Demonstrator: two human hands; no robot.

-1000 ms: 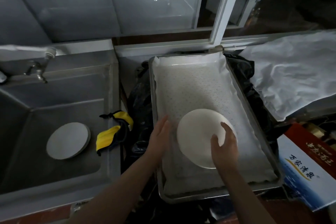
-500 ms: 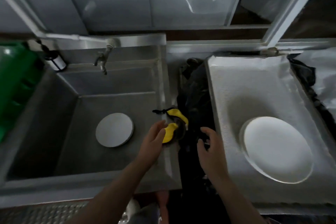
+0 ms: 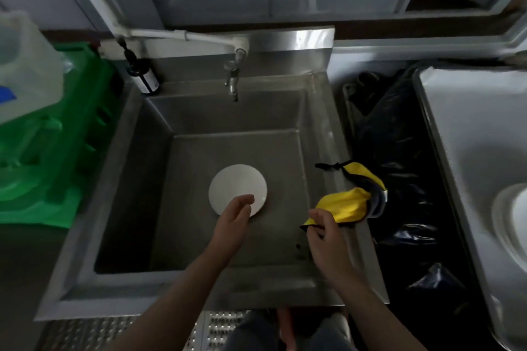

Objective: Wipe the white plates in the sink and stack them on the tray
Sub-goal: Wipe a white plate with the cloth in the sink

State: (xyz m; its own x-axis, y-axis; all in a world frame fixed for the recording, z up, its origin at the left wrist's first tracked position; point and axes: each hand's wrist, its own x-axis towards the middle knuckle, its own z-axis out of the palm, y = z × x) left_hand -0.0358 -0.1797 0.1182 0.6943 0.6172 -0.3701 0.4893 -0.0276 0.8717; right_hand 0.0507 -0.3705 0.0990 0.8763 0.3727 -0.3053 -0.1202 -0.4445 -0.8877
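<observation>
While the left hand (image 3: 232, 219) reaches down into the sink (image 3: 199, 285) with its fingers straight and loose, holding nothing, its fingertips lie over the near edge of the plate (image 3: 235, 186); whether they touch it I cannot tell. That reach looks meant to lift the plate for wiping. At the sink's right rim the right hand (image 3: 323, 232) pinches the near corner of the yellow cloth (image 3: 346, 205), thumb and fingers closed on the fabric, likely gathering it up for the wipe. The cloth is draped over that rim, handy between sink and tray. On the sink floor, near its middle, the plate lies flat, round, plain white and unmarked. Right of the sink, past a black bag (image 3: 399, 179), the tray (image 3: 462, 151) carries another plate (image 3: 513, 214), cut by the frame edge.
</observation>
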